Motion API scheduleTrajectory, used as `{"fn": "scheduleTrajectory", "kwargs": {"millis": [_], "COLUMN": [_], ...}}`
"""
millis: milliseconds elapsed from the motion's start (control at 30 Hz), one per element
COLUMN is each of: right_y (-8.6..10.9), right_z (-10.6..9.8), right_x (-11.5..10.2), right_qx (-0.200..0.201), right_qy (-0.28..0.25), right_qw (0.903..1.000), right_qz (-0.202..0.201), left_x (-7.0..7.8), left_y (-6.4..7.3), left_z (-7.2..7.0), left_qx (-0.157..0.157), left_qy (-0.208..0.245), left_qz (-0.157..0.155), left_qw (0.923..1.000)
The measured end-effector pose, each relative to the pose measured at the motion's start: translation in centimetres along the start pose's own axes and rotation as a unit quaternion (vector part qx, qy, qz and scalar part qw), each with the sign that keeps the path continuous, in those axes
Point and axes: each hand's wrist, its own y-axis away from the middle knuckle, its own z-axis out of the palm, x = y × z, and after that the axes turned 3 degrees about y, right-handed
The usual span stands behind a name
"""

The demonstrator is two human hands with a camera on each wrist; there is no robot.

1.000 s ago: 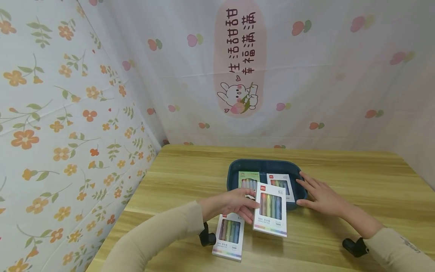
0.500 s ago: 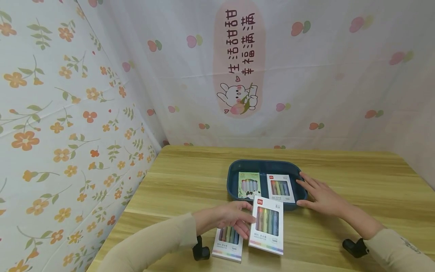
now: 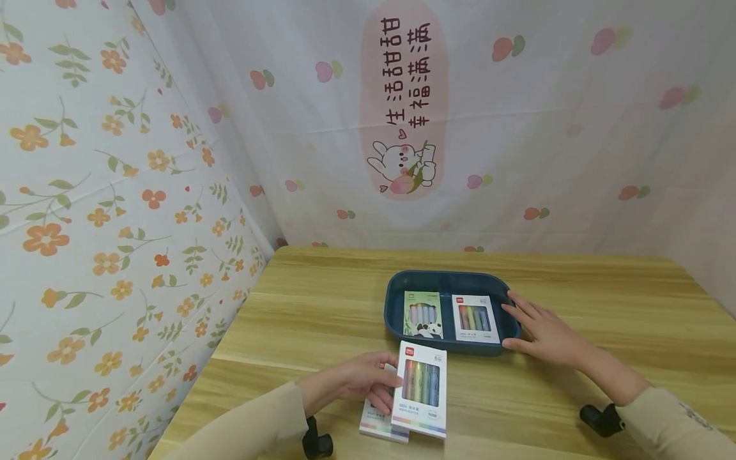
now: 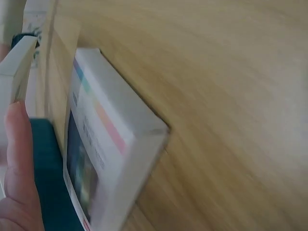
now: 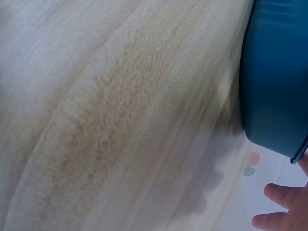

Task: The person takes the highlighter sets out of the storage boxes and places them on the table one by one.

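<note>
My left hand (image 3: 365, 382) pinches a white box of highlighters (image 3: 421, 414) by its left edge. Coloured pens show through its window. It overlaps a second white highlighter box (image 3: 384, 429) lying on the table, which my hand partly covers. In the left wrist view, this lying box (image 4: 113, 115) is close below the held box (image 4: 10, 86). My right hand (image 3: 549, 335) touches the right rim of a dark blue two-part tray (image 3: 471, 349), fingers extended. Inside, a green panda box of pens (image 3: 422, 313) lies in the left compartment and another white highlighter box (image 3: 476, 319) in the right.
The wooden table (image 3: 322, 300) spreads out on both sides of the tray. Behind it hangs a white curtain (image 3: 517, 128) with printed hearts, and a flowered cloth (image 3: 115, 191) covers the left side. Black wrist mounts (image 3: 600, 420) sit at both cuffs.
My left hand has drawn the highlighter box back from over the tray, toward me and leftward, over the lying box. My right hand has stayed at the tray's rim.
</note>
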Motion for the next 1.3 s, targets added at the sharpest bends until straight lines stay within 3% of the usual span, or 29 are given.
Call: {"fn": "scheduleTrajectory", "kwargs": {"millis": [233, 433, 800, 1000, 1300], "right_y": [0.2, 0.4, 0.1, 0.0, 0.0], "right_z": [0.0, 0.2, 0.0, 0.2, 0.2], "right_x": [0.2, 0.2, 0.1, 0.3, 0.3], "right_qx": [-0.01, -0.001, -0.009, -0.01, 0.001], "right_qy": [-0.002, 0.003, 0.004, -0.003, -0.007], "right_qw": [0.9999, 1.0, 0.9999, 0.9999, 1.0], "right_qz": [0.006, 0.009, 0.011, 0.007, 0.001], "left_x": [-0.4, -0.6, -1.9, -2.4, -2.7], "left_y": [1.6, 2.8, 5.0, 6.0, 6.8], "left_z": [-2.2, -4.5, -8.3, -9.4, -10.3], "left_qx": [0.009, 0.004, 0.027, 0.046, 0.039], "left_qy": [-0.005, -0.002, -0.019, -0.032, -0.027], "left_qz": [0.02, 0.02, 0.006, -0.003, -0.029], "left_qw": [0.9997, 0.9998, 0.9994, 0.9984, 0.9985]}}
